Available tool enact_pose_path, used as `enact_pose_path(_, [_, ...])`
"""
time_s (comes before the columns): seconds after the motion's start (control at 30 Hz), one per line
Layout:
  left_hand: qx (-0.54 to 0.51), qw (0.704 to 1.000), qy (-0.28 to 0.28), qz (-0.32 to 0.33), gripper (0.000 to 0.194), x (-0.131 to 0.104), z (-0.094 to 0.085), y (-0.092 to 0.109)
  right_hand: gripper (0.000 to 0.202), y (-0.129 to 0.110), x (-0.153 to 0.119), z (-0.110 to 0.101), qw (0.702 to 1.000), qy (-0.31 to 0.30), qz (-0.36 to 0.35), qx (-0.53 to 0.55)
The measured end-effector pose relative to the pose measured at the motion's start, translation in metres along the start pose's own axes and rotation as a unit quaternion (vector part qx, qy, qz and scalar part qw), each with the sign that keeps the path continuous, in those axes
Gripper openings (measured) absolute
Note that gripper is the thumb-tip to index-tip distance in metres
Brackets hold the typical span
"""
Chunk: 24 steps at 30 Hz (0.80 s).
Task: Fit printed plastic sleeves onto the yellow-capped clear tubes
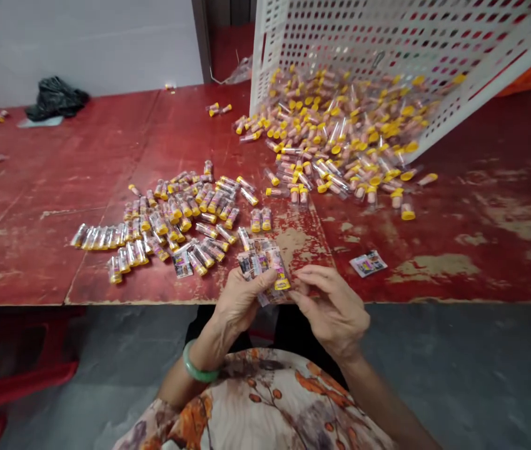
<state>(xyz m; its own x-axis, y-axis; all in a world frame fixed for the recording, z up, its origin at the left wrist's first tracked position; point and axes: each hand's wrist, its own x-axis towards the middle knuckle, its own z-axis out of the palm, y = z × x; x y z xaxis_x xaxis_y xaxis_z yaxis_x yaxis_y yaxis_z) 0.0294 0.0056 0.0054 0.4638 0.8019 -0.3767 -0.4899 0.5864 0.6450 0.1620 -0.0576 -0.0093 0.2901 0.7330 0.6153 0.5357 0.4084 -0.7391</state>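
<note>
At the table's front edge, my left hand [245,292] is closed on a few small printed labels [254,262]. On top of them lies a small clear tube with a yellow cap [281,275], beside my left thumb. My right hand [333,306] is just right of the tube, its thumb and fingers curled together in a pinch. What is between those fingertips, if anything, is too small to make out. Left of my hands, a heap of labelled tubes [185,206] with yellow caps covers the table, with some lined up in rows. One loose label [182,264] lies against them.
A white perforated basket [265,56] lies tipped at the back right, spilling many yellow-capped tubes [340,137] onto the red table [434,219]. Another stack of labels [368,264] sits to the right. A black plastic bag [56,99] is at the back left. Red stools [16,381] stand below.
</note>
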Motion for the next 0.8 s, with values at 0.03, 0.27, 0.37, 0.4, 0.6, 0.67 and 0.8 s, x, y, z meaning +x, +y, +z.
enact_pose_path(0.03, [-0.001,1.0,0.0,-0.008,0.031,0.003,0.001,-0.001,0.024,0.001,0.001,-0.003,1.0,0.007,0.015,0.005])
enact_pose_path(0.27, [0.013,0.999,0.015,-0.027,0.03,0.018,0.016,-0.001,0.03,0.015,0.006,-0.013,0.999,0.036,-0.029,-0.006])
enact_pose_path(0.37, [0.029,0.999,0.03,-0.011,0.03,0.023,0.02,-0.003,0.038,0.025,0.006,-0.01,0.997,0.038,-0.057,-0.041])
enact_pose_path(0.4, [0.035,0.999,0.033,-0.001,0.029,0.024,0.02,-0.004,0.038,0.029,0.006,-0.009,0.996,0.036,-0.063,-0.051])
enact_pose_path(0.6, [0.066,0.996,0.048,0.03,0.029,0.037,0.009,-0.01,0.059,0.046,0.015,0.007,0.986,-0.036,-0.129,-0.104])
enact_pose_path(0.67, [0.072,0.995,0.055,0.04,0.029,0.045,0.001,-0.007,0.057,0.052,0.022,0.016,0.985,-0.079,-0.126,-0.083])
enact_pose_path(0.8, [0.082,0.994,0.063,0.036,0.033,0.065,-0.014,0.003,0.032,0.069,0.043,0.045,0.993,-0.088,0.053,0.055])
